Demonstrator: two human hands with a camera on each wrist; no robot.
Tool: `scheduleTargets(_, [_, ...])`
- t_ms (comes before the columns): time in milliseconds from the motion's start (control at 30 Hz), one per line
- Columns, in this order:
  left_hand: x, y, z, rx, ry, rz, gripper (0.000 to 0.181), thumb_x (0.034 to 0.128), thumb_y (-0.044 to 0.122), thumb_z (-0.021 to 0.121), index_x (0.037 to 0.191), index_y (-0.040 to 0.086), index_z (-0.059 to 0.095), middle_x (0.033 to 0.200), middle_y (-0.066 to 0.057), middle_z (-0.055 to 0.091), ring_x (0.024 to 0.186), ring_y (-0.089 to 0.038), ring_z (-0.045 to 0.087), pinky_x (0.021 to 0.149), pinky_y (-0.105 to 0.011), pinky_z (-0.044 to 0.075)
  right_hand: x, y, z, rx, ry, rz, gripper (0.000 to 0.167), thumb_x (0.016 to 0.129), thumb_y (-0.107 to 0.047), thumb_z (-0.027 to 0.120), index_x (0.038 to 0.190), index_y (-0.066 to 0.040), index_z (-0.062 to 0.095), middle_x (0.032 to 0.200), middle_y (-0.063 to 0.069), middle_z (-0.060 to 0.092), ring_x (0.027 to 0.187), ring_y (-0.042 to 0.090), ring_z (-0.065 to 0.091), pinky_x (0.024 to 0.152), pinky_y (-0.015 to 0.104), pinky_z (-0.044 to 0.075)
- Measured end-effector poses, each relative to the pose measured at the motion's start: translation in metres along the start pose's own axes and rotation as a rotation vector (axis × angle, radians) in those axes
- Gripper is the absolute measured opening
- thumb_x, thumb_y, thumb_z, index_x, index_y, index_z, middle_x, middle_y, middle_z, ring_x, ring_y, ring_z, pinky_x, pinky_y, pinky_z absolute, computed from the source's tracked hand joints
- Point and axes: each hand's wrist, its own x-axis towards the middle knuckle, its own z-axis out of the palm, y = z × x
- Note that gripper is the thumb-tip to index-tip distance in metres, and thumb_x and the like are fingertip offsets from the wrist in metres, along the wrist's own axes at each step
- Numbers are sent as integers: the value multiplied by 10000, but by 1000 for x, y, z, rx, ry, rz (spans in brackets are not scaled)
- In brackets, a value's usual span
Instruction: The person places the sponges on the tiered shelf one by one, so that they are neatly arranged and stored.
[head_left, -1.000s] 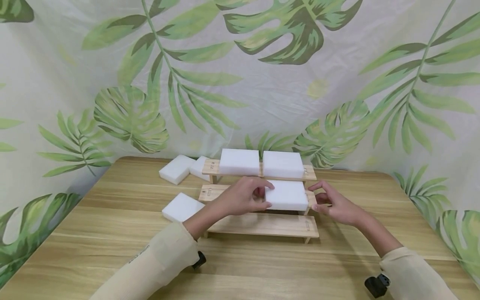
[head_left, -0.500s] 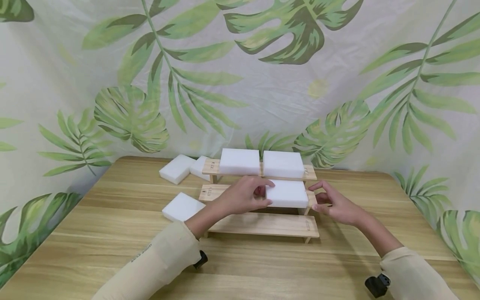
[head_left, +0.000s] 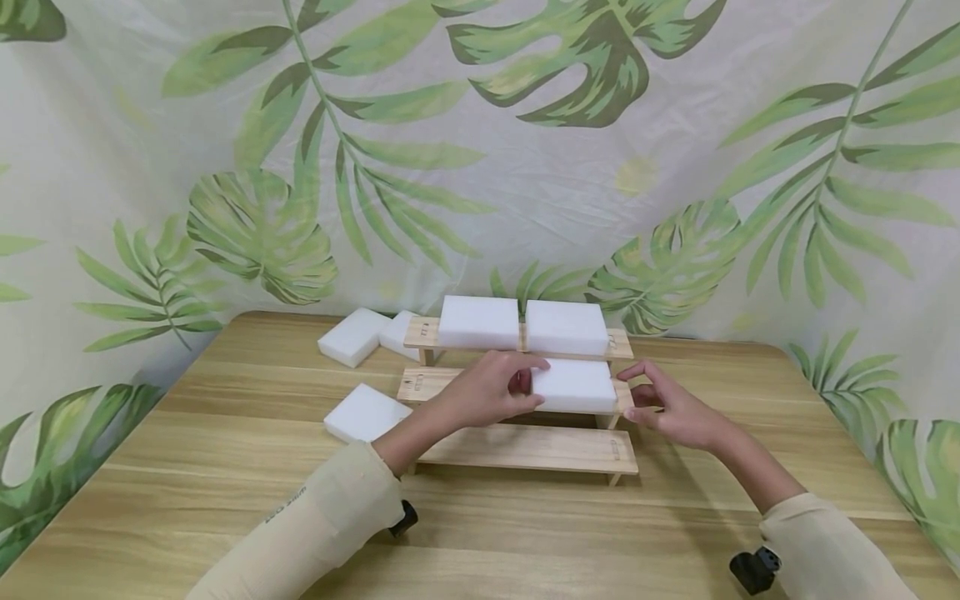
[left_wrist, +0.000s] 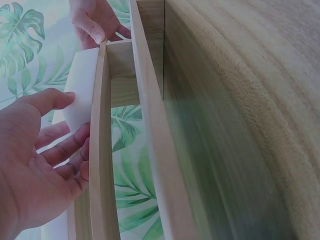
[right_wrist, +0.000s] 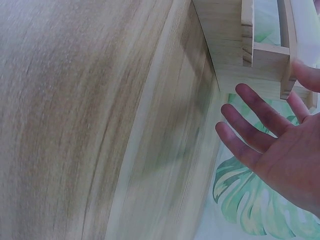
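A white foam block (head_left: 573,385) lies flat on the right part of the middle step of a light wooden stepped rack (head_left: 525,451). My left hand (head_left: 487,393) pinches the block's left end, thumb at the front and index finger at the back. In the left wrist view, the thumb of my left hand (left_wrist: 40,150) presses the block's white side. My right hand (head_left: 678,414) holds the right end of the middle step between thumb and index finger. Its other fingers stretch out loosely in the right wrist view.
Two more white foam blocks (head_left: 478,322) sit side by side on the top step. Left of the rack, a foam block (head_left: 365,413) lies near my left forearm, and two others (head_left: 352,337) lie farther back. Behind the wooden table (head_left: 225,467) hangs a leaf-patterned cloth (head_left: 555,208).
The block on the middle step has slid slightly backward, away from the step's front edge, with my left hand on it. My right hand has stayed in place.
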Motion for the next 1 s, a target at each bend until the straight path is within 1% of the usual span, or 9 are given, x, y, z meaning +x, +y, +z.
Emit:
scheduleTargets(100, [0, 0, 0, -3, -2, -1, 356, 938, 124, 768, 1268, 15, 690, 802, 21, 634, 718, -79, 538, 722, -213, 483, 0, 0, 0, -2, 2, -9, 413, 1032, -34, 602, 1347, 52, 350, 1248, 316, 650, 1193, 467, 628, 925, 517, 528])
scheduleTargets(300, [0, 0, 0, -5, 2, 4, 347, 939, 112, 760, 1265, 14, 690, 785, 23, 624, 701, -78, 527, 704, -224, 478, 0, 0, 0, 5, -2, -27, 431, 1031, -51, 613, 1352, 54, 347, 1241, 313, 654, 1184, 463, 635, 924, 534, 527])
scheduleTargets(533, [1, -1, 2, 8, 6, -3, 350, 937, 108, 758, 1267, 13, 690, 784, 25, 634, 702, -88, 544, 711, -237, 485, -1, 2, 0, 17, -1, 14, 434, 1039, -71, 612, 1360, 58, 350, 1237, 296, 655, 1188, 452, 627, 921, 482, 535])
scheduleTargets(667, [1, -2, 2, 4, -3, -9, 354, 946, 109, 750, 1280, 13, 684, 790, 24, 635, 702, -82, 538, 718, -242, 490, -1, 2, 0, 25, -3, 9, 439, 1041, -87, 617, 1354, 59, 345, 1226, 299, 658, 1165, 441, 638, 897, 459, 546])
scheduleTargets(900, [0, -1, 1, -8, -5, -14, 359, 947, 115, 750, 1284, 13, 682, 803, 24, 639, 703, -67, 535, 721, -218, 489, 0, 2, 1, 30, 3, 11, 437, 1034, -72, 622, 1355, 53, 351, 1222, 288, 666, 1157, 416, 649, 898, 450, 549])
scheduleTargets(1000, [0, -2, 1, -15, -5, -10, 361, 945, 118, 754, 1283, 15, 681, 806, 24, 641, 704, -64, 537, 720, -216, 491, 1, 1, 0, 34, -3, 3, 446, 1030, -65, 627, 1354, 61, 348, 1219, 293, 667, 1152, 415, 651, 885, 414, 551])
